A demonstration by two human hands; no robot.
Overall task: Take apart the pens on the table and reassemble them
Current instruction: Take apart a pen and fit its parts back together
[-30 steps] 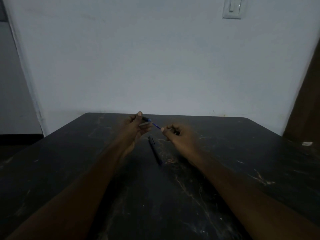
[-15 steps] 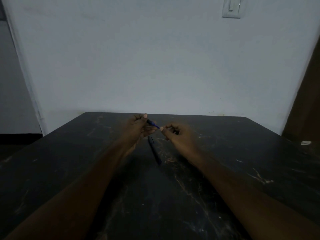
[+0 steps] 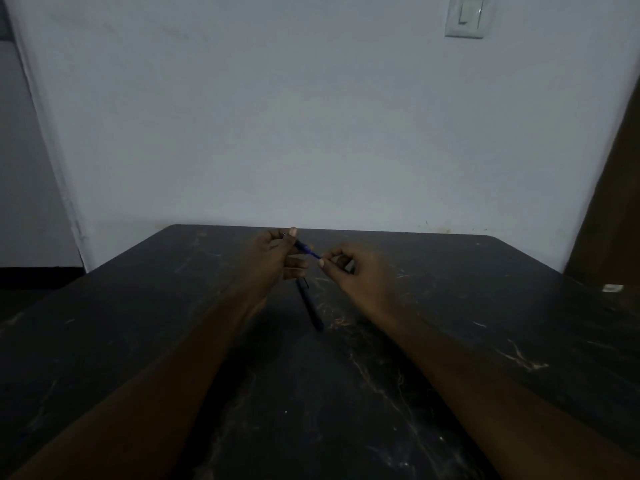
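We are gripping the pen barrel (image 3: pixel 300 244) in our left hand (image 3: pixel 273 258) above the dark table (image 3: pixel 450 341) while our right hand (image 3: pixel 349 271) is pinching what looks like its blue refill (image 3: pixel 313 254), steadying both for a straight fit. A second pen (image 3: pixel 309 304) is lying below, waiting.

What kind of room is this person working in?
Probably a plain room in a home or office, dimly lit: a bare painted wall with a light switch, and a dark marble-patterned table pushed against it.

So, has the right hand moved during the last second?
Yes, slightly: the right hand closed leftward toward the left hand, judged against the dark pen lying on the table.
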